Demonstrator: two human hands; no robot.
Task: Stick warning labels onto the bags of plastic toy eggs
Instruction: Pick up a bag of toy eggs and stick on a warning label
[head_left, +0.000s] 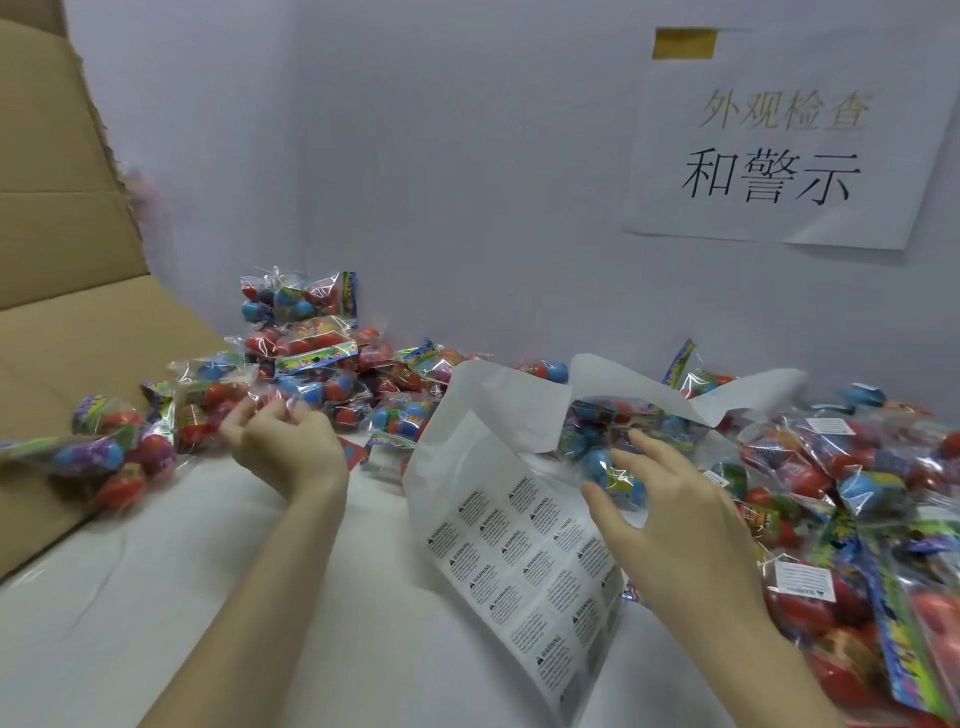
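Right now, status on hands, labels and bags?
Left hand fingering a bag in the left pile. Right hand open over the label sheet, holding nothing. Labelled bags piled right. Nothing blocking.

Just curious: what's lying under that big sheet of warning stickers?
The sticker sheet lies mostly on the white table. Its curled top edge leans over a bag of blue eggs. Whatever else sits under it is hidden.

Clear bags of red and blue eggs (311, 358) heaped around curled label sheet (524, 551)
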